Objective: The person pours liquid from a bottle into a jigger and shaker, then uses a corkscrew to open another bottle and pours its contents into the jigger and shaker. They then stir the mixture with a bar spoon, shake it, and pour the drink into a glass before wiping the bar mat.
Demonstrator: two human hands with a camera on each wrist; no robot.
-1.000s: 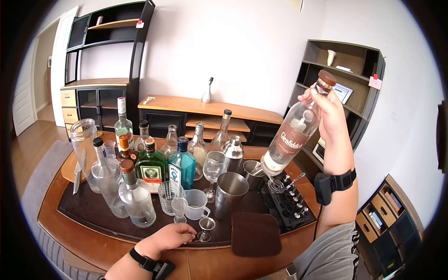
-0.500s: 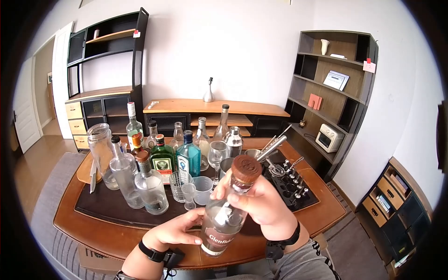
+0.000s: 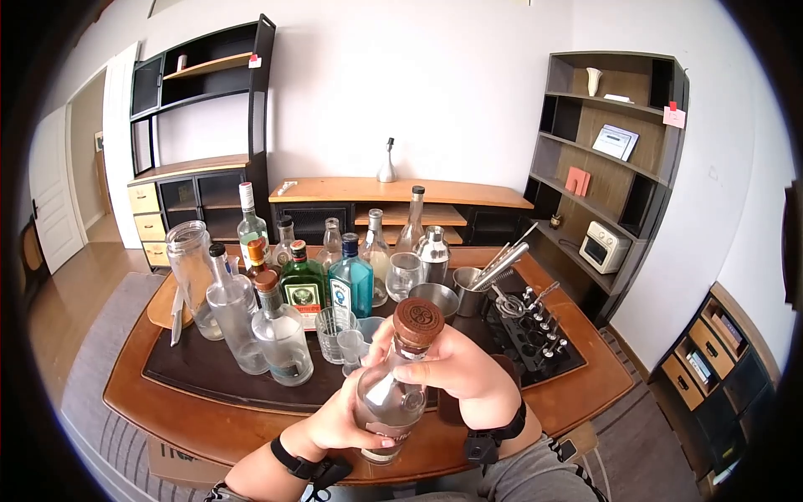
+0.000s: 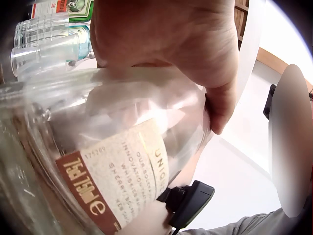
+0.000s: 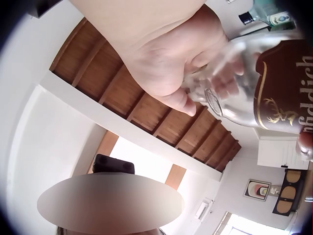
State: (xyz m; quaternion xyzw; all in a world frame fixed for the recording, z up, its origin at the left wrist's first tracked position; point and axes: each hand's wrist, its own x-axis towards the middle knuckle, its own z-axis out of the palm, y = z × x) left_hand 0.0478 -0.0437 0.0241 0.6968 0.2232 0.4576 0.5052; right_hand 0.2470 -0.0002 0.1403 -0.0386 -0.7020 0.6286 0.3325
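Observation:
A clear glass whisky bottle (image 3: 386, 403) with a brown stopper (image 3: 418, 325) stands tilted before me, over the table's front edge. My right hand (image 3: 460, 368) grips its neck just under the stopper. Round the lower body curls my left hand (image 3: 335, 422), thumb across the front near the label. The left wrist view shows the back label (image 4: 117, 171) below the left hand (image 4: 166, 39). In the right wrist view the right hand (image 5: 171, 63) holds the neck, and the front label (image 5: 286, 88) is brown with a gold stag.
Behind the hands stand several bottles, including a green one (image 3: 303, 289) and a blue one (image 3: 350, 284). A ribbed glass (image 3: 335, 330), steel tin (image 3: 435, 301) and cocktail shaker (image 3: 433, 255) are nearby. Bar tools sit in a black rack (image 3: 535, 343) at right; a knife (image 3: 177, 318) lies left.
The right hand has brought the bottle from raised at the right down to the front middle. The left hand has left the spot beside the jigger and now holds the bottle's body.

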